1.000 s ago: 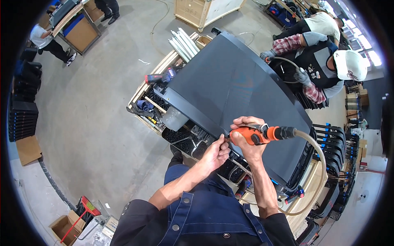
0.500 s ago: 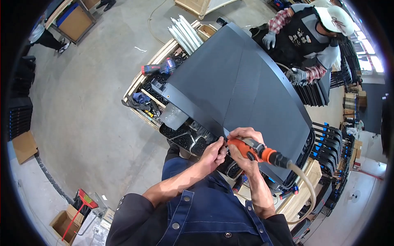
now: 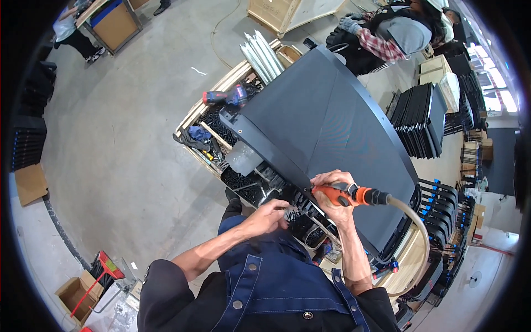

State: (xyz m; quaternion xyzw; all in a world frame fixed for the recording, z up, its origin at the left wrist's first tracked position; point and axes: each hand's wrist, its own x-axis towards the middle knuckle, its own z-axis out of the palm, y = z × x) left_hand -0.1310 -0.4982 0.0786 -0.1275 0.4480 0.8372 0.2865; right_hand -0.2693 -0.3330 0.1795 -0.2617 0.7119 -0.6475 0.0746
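Here right hand (image 3: 332, 191) grips orange air tool (image 3: 345, 195), lengthwise left-right, tip left.

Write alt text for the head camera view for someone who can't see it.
Seen from above, a person's right hand grips an orange air tool with a hose against the edge of a large dark panel, while the left hand reaches into a tray of black screws. Another person works at the far side.

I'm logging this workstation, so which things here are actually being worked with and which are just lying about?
In use: orange air-powered driver with hose in right hand; large dark grey panel; left hand at black frame parts.

Lying about: red-and-blue cordless drill; bundle of white tubes; stacked black panels.
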